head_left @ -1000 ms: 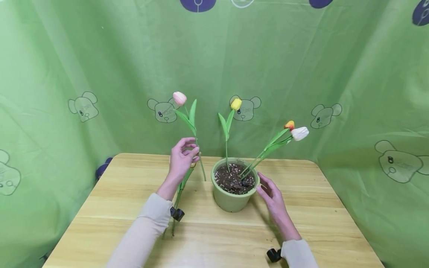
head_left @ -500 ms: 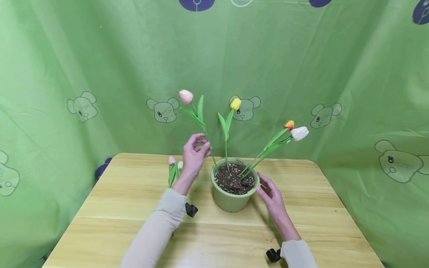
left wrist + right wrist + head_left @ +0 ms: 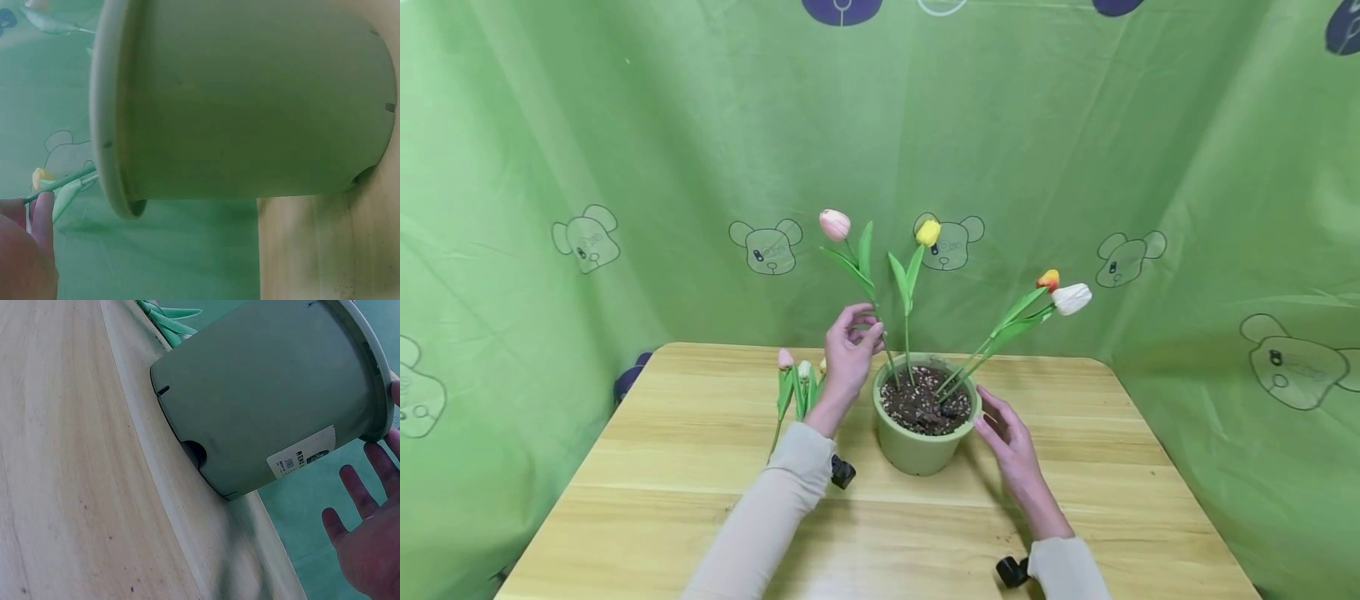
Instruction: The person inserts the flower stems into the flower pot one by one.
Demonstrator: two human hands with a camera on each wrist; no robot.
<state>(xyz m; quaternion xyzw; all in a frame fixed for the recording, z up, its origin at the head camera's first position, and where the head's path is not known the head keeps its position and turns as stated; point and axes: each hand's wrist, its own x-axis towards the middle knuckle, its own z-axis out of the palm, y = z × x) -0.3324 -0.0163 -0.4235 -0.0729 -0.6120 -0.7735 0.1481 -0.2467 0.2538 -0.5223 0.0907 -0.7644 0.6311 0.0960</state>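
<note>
My left hand (image 3: 852,348) pinches the stem of a pink tulip (image 3: 835,225) between thumb and fingers. The stem's lower end meets the dark soil (image 3: 917,417) at the left side of a green flowerpot (image 3: 917,454). In the left wrist view, the pinched stem (image 3: 62,182) runs up to the pot's rim. My right hand (image 3: 1015,446) touches the rim from the right with thumb and index finger; the right wrist view shows the other fingers (image 3: 357,490) spread and straight. A yellow tulip (image 3: 928,233), an orange-red tulip (image 3: 1048,280) and a white tulip (image 3: 1071,298) stand in the soil.
Several more tulips (image 3: 786,387) lie on the wooden table (image 3: 647,467) left of the pot, partly hidden by my left arm. A green curtain (image 3: 1037,125) with bear prints hangs behind and at both sides of the table.
My left hand has carried the pink tulip rightward from beside the pot, and its stem end has come over the rim down to the soil. The right hand has stayed at the rim.
</note>
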